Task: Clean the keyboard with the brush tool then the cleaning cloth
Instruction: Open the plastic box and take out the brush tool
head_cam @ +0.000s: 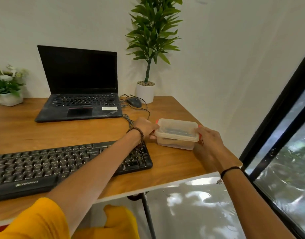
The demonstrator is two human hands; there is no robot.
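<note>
A black keyboard point(44, 166) lies on the wooden desk point(174, 163) in front of me. To its right stands a clear plastic container point(177, 133) with a lid and red clips; something dark shows blurred inside it. My left hand point(145, 127) grips the container's left end, its forearm crossing over the keyboard's right side. My right hand point(208, 138) grips the container's right end. No brush or cloth shows plainly.
An open black laptop point(79, 94) sits at the back of the desk, with a wired mouse point(134, 102) and cables to its right. A tall potted plant point(149, 49) stands behind, a flower pot point(7, 87) at far left. The desk's right edge is close to the container.
</note>
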